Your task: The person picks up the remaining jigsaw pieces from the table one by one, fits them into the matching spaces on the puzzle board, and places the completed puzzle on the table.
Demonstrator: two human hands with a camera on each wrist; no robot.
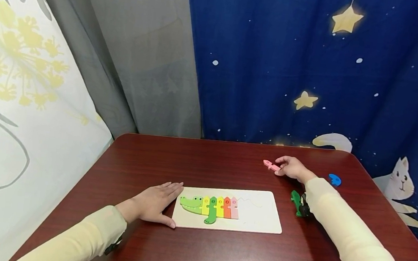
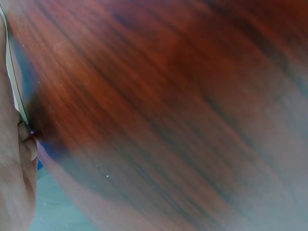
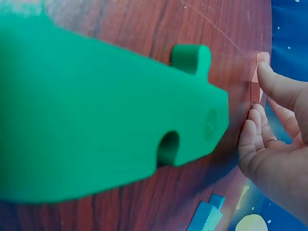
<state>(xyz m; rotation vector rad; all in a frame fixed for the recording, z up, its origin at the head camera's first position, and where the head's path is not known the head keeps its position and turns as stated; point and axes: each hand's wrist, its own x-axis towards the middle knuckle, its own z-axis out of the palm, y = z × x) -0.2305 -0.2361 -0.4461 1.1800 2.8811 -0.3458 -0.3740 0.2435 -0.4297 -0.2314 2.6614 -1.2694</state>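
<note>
Our left hand (image 1: pixel 159 202) lay straight-fingered at the left end of the board (image 1: pixel 260 221), likely steadying it, while out beyond the far-right corner our right hand (image 1: pixel 292 168) pinched the pink piece (image 1: pixel 269 164), green piece (image 1: pixel 295 198) and blue piece (image 1: pixel 335 180) handily near.

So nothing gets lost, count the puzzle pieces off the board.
3: a pink piece at the right hand, a blue piece right of its sleeve, a green piece left of it. More may be hidden.
</note>
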